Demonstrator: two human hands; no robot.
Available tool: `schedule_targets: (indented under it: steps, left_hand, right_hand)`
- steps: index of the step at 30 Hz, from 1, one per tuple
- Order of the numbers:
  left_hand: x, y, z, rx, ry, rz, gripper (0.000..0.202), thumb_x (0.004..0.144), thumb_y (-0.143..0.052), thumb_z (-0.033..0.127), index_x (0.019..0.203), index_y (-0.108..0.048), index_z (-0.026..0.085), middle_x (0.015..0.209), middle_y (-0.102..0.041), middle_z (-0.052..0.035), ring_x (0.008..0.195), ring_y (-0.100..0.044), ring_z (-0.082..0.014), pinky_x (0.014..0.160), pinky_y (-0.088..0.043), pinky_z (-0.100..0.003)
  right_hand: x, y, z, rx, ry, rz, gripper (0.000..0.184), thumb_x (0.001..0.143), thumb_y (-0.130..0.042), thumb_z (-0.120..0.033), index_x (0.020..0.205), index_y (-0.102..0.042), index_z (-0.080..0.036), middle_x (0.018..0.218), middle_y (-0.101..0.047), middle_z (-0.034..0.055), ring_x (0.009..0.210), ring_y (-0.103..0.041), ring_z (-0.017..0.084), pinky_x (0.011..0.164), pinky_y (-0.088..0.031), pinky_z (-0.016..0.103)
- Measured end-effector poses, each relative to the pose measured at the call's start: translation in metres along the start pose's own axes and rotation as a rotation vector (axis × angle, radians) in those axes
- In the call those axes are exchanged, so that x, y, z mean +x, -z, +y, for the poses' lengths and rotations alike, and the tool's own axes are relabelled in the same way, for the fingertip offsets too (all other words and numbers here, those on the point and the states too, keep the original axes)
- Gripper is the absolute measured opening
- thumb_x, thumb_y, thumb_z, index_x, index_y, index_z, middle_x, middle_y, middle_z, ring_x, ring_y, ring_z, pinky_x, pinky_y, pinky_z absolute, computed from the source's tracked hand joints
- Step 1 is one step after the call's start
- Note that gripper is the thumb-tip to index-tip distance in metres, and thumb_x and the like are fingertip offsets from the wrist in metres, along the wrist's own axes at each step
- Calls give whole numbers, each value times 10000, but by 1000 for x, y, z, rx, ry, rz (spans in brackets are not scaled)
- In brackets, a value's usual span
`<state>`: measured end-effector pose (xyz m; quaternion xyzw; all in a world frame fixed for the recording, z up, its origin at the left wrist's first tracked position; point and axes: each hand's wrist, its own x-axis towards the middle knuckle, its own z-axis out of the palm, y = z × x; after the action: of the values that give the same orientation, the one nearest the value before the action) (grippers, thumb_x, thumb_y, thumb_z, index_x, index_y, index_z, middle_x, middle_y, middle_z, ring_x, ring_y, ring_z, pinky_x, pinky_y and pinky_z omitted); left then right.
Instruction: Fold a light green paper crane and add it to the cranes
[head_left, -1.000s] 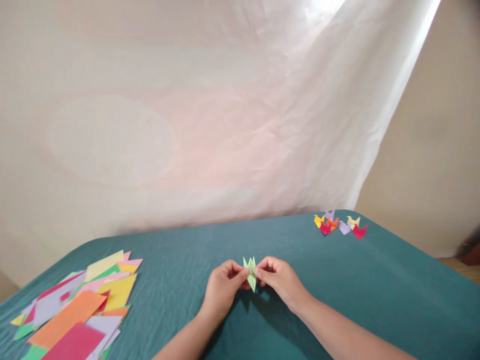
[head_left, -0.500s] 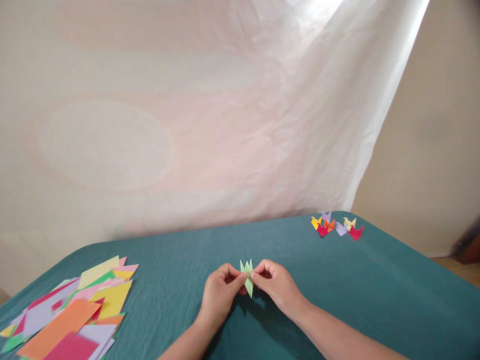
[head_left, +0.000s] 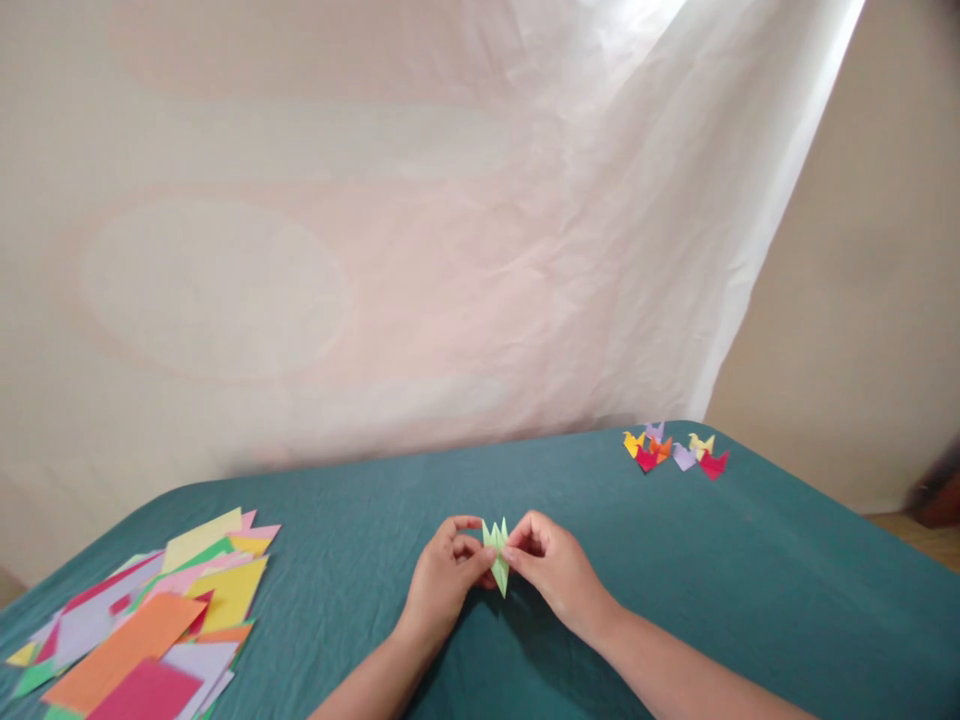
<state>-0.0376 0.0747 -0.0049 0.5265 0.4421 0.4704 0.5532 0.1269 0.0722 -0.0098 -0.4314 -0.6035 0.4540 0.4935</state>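
A small folded piece of light green paper [head_left: 497, 553] with two points at the top is pinched between both my hands above the teal tablecloth [head_left: 675, 560]. My left hand [head_left: 442, 580] grips its left side with thumb and fingers closed. My right hand [head_left: 551, 570] grips its right side the same way. The paper's lower tip points down toward the cloth.
A loose pile of coloured paper squares [head_left: 142, 620] lies at the near left of the table. Several small folded paper figures [head_left: 671, 450] sit at the far right corner. A white sheet [head_left: 375, 250] hangs behind the table.
Both hands stay on the green paper at the table's middle; the fingers have shifted slightly on it. The view has drifted a little.
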Motion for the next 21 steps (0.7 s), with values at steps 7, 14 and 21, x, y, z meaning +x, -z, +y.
schedule_targets:
  steps: [7, 14, 21]
  left_hand:
    - [1, 2, 0, 127, 126, -4, 285, 685, -718, 385, 654, -603, 126, 577, -638, -20, 519, -580, -121, 567, -469, -231]
    - [-1, 2, 3, 309, 35, 49, 284, 719, -662, 398, 601, -564, 159, 503, -620, -1, 472, -545, -116, 514, -409, -209]
    - [0, 0, 3, 279, 34, 18, 252, 713, -662, 389, 645, -590, 157, 545, -628, 6, 512, -572, -128, 557, -437, -220]
  right_hand:
    - [0, -1, 2, -33, 46, -4, 115, 762, -616, -206, 783, -504, -190, 651, -528, -44, 598, -503, 116, 559, -388, 214]
    - [-2, 0, 2, -33, 3, -105, 117, 811, -578, -285, 775, -567, -174, 665, -578, -17, 620, -534, 129, 578, -399, 222]
    - [-3, 0, -4, -126, -10, -49, 180, 795, -578, -312, 679, -555, -177, 597, -525, -36, 563, -471, 112, 534, -357, 207]
